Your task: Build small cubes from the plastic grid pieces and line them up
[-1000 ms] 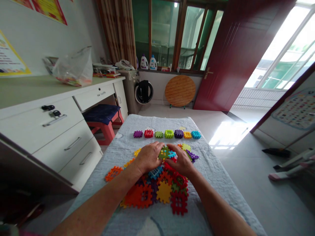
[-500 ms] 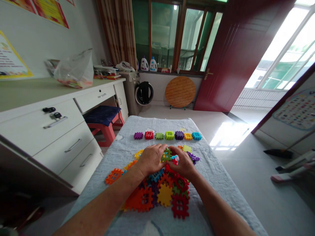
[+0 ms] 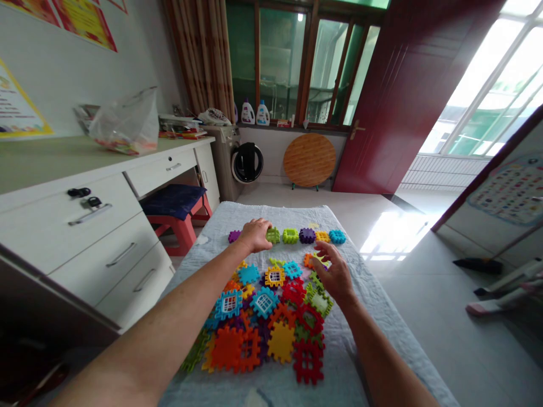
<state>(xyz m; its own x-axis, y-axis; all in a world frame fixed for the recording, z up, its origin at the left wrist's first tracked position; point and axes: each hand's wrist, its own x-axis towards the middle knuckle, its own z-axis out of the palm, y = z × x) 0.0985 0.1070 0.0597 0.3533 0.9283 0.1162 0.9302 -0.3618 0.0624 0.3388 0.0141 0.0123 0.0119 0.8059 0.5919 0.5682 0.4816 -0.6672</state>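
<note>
Okay, fingers (image 3: 265,229) of the left hand (image 3: 254,234) curl down over the row of small blocks (image 3: 307,235) at the far end of the counter (image 3: 373,316). Cannot tell if they grip a block, the hand hides it. That hand sits between the purple block (image 3: 233,236) at the row's left end and the green block (image 3: 274,234), touching the green one. Further right in the row are the lime block (image 3: 291,236), orange block (image 3: 322,236) and cyan block (image 3: 337,236).

The right hand (image 3: 336,275) is released, fingers spread and grasping nothing. It is low over the right edge of the tile pile (image 3: 271,316), fingertips by an orange tile (image 3: 309,260). The pile lies mid-counter, nearer the person than the row, with flat toothed tiles in red, orange, yellow, blue and green overlapping. A pale blue-grey cloth covers the counter.

Left of it stands a white drawer unit (image 3: 85,226) with a clear plastic bag (image 3: 125,121) on top, and a red stool (image 3: 178,226) just beside. Far back are a washing machine (image 3: 246,161), a round wooden tabletop (image 3: 309,160) and a dark red door (image 3: 407,96).
</note>
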